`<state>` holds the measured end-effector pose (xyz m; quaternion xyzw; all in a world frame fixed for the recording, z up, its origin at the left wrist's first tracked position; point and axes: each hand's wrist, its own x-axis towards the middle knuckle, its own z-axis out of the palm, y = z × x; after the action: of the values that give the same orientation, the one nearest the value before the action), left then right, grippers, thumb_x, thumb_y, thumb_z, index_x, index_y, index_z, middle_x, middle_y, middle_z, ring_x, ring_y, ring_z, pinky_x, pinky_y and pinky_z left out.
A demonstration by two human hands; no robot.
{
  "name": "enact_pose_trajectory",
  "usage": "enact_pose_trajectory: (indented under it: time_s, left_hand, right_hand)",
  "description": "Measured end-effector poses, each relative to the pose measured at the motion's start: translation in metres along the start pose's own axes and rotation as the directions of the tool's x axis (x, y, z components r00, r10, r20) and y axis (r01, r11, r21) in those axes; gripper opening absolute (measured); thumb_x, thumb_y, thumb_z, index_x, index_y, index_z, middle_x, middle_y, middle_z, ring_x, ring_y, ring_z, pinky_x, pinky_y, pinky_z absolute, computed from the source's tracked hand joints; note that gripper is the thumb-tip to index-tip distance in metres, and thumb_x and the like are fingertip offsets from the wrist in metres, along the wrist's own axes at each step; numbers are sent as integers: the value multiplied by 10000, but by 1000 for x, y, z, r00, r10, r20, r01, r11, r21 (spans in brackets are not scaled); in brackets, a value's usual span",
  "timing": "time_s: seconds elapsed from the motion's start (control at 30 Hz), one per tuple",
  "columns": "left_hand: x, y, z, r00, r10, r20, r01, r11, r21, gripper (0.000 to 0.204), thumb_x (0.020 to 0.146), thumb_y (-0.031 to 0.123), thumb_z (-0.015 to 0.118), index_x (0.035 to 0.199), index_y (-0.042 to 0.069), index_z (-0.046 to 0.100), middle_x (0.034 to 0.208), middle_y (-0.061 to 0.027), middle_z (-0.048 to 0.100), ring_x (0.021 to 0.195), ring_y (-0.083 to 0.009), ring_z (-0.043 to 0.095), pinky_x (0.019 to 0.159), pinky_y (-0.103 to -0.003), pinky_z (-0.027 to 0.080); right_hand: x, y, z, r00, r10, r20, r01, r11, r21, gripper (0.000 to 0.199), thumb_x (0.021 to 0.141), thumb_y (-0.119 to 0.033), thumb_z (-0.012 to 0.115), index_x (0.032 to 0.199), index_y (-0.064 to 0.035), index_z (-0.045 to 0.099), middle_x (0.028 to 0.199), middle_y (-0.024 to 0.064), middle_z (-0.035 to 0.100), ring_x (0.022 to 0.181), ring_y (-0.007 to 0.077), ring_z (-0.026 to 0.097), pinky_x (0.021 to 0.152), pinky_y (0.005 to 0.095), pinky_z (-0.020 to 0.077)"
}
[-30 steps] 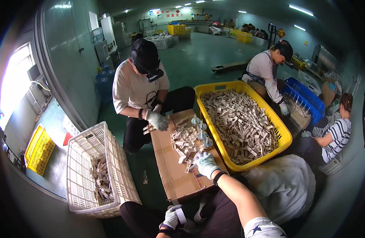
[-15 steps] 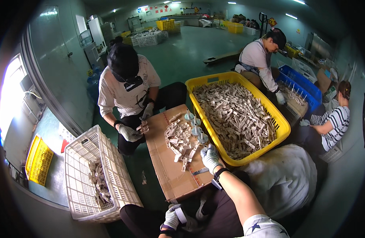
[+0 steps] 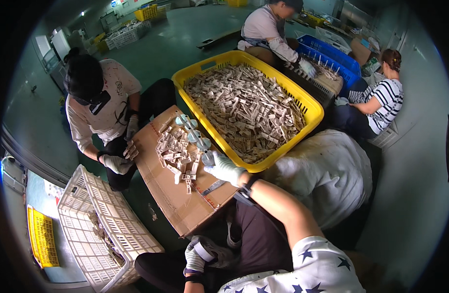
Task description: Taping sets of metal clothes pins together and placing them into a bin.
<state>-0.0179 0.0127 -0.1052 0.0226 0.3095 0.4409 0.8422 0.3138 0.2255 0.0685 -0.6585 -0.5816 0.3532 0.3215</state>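
My left hand [image 3: 194, 259], in a pale knit glove, is low near my knee, closed around a small flat white piece [image 3: 204, 251] whose kind I cannot make out. My right hand [image 3: 225, 168], gloved too, reaches over the near right corner of a cardboard box [image 3: 153, 180]. Its fingers are curled by a row of light-blue funnel-shaped pieces [image 3: 195, 136]; what they hold is hidden. Left of them lies a heap of small beige clip-like parts [image 3: 173, 152]. A flat metal blade-like tool [image 3: 213, 187] rests on the cardboard below my right hand.
A yellow crate [image 3: 314, 117] full of similar parts stands beyond my right hand, with a white sack [image 3: 327, 171] nearer. On the left stands a white slatted crate [image 3: 83, 244]. A co-worker [image 3: 100, 102] sits across the box; two others work at the right by a blue crate [image 3: 351, 63].
The view has swung to the right and down, so the scene sits further left and higher. My right hand stays beside the funnel-shaped pieces; my left still holds the white piece.
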Motion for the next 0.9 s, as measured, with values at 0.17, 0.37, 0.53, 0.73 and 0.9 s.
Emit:
enact_pose_trajectory:
  time_s: [0.17, 0.37, 0.53, 0.73, 0.9]
  left_hand:
    - [-13, -1, 71, 992, 29, -123, -7, 985, 171, 196, 885, 128, 501, 944, 15, 650, 938, -127, 672, 863, -302, 636, 832, -428, 521]
    - [-2, -9, 56, 954, 65, -294, -21, 988, 151, 182, 883, 142, 513, 868, 29, 654, 815, -115, 678, 742, -276, 655, 708, -390, 554]
    - [-12, -7, 70, 974, 126, -186, -74, 962, 264, 127, 882, 73, 538, 886, 52, 663, 800, -70, 665, 701, -228, 650, 653, -345, 558]
    - [-15, -1, 66, 961, 184, -204, -123, 951, 283, 109, 861, 46, 568, 896, 64, 670, 816, -85, 667, 683, -253, 647, 622, -374, 564]
    - [3, -17, 68, 886, 267, -380, -101, 910, 402, 114, 856, 59, 559, 884, 57, 669, 813, -101, 669, 711, -291, 650, 646, -424, 561]
  right_hand:
    - [-116, -3, -106, 890, -116, -441, 301, 876, 377, 292, 922, -163, 618, 1201, -103, 556, 996, 30, 627, 852, 108, 576, 751, 258, 500]
    - [-203, 220, -75, 864, 401, -306, -246, 865, 438, 319, 921, -306, 562, 1029, -21, 656, 992, 117, 671, 922, 243, 599, 852, 337, 473]
    - [-206, 301, 21, 825, 563, 39, -564, 823, 70, 430, 928, -312, 482, 1240, -30, 571, 1255, 213, 572, 1210, 357, 502, 1032, 393, 390]
    - [-221, 367, 38, 775, 631, -17, -591, 716, -372, 422, 924, -313, 451, 1283, -117, 556, 1361, 173, 500, 1263, 329, 472, 1048, 419, 386]
    - [-330, 465, -37, 578, 814, 59, -528, 428, -733, 450, 900, -323, 490, 1306, -136, 543, 1404, 157, 460, 1279, 308, 461, 1045, 402, 392]
